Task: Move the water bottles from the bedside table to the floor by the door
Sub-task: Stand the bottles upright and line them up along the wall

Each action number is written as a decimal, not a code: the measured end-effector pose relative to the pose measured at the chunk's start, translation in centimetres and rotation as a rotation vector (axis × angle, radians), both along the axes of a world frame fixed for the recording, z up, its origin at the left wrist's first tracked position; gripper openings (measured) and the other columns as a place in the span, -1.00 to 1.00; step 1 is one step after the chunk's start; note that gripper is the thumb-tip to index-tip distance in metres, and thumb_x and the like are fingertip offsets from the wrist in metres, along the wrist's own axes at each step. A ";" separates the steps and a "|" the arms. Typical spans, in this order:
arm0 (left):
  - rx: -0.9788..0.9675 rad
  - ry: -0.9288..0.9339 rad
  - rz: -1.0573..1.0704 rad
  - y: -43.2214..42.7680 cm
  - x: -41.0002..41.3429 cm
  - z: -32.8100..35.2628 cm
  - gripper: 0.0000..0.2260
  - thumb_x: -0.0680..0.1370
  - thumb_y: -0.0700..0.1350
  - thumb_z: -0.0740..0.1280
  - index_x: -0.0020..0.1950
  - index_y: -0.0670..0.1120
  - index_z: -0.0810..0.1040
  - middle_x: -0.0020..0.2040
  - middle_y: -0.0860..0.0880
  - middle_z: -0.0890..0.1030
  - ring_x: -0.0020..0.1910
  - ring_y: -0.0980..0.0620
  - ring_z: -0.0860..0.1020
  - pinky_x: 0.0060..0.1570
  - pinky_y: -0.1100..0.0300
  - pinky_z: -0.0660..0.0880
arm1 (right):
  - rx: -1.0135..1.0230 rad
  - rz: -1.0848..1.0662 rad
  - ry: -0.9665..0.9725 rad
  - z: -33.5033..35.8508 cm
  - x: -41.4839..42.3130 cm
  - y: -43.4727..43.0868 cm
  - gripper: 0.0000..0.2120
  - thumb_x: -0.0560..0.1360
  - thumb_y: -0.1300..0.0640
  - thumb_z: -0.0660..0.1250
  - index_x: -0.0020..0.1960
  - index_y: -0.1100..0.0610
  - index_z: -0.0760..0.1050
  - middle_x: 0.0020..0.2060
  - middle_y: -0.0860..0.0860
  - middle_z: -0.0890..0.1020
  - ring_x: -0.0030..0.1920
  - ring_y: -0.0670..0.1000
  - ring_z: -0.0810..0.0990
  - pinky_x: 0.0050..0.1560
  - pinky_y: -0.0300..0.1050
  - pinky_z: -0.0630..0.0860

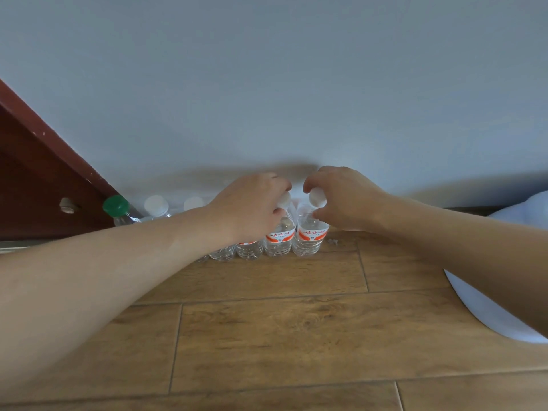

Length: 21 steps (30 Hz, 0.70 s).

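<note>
Two hands reach forward over the floor (267, 336), each clamped on a bottle top. Left hand (249, 207) grips the neck and cap of one bottle (280, 238), fingers curled around the white cap. Right hand (341, 197) pinches the cap of the end bottle (308, 240), thumb on its shoulder. Both bottles stand upright on the wood floor, touching side by side, orange-and-white labels facing the camera. They sit at the right end of a row of bottles (237, 250) lined along the far edge of the floor, against the wall (267, 84). Left forearm hides the middle of the row; only clear bases show below it. Further left, two white caps (156, 204) poke up behind the arm, then a green-capped bottle (118, 210) at the left end, just beside the dark red door (38, 173). Metal fitting (68, 205) on the door near the green cap. Small bit of debris (332, 241) on the floor just right of the end bottle. Pale blue fabric (504, 307) lies at the right edge of the floor, partly under the right forearm. Hands are near each other but not touching.
</note>
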<state>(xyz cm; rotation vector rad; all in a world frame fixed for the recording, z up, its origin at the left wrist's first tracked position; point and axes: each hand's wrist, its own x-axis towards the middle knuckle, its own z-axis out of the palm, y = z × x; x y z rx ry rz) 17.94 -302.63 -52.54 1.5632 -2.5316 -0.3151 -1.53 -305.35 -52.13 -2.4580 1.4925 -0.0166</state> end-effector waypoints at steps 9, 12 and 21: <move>0.001 -0.010 -0.008 0.2 0.1 -0.1 -0.66 0.55 -0.09 0.32 0.32 -0.11 0.49 0.15 -0.05 0.56 0.09 -0.10 0.54 0.06 -0.04 0.49 | 0.015 -0.011 0.035 -0.2 -0.1 0.4 -0.56 0.40 0.11 0.40 0.27 -0.01 0.48 0.14 -0.04 0.52 0.10 0.07 0.53 0.08 -0.04 0.49; -0.005 -0.018 -0.007 0.2 0.1 0.0 -0.65 0.56 -0.08 0.32 0.33 -0.11 0.48 0.16 -0.06 0.55 0.11 -0.10 0.54 0.07 -0.04 0.49 | 0.013 -0.008 0.032 -0.2 -0.1 0.4 -0.57 0.39 0.12 0.40 0.26 0.00 0.49 0.13 -0.03 0.52 0.08 0.07 0.54 0.06 -0.06 0.49; 0.013 -0.028 -0.004 0.4 0.0 0.1 -0.66 0.56 -0.09 0.33 0.32 -0.13 0.49 0.14 -0.06 0.54 0.08 -0.09 0.53 0.05 -0.02 0.48 | -0.035 0.009 0.001 -0.5 -0.4 0.5 -0.64 0.42 0.12 0.44 0.20 0.03 0.52 0.08 -0.02 0.54 0.06 0.08 0.54 -0.03 -0.13 0.40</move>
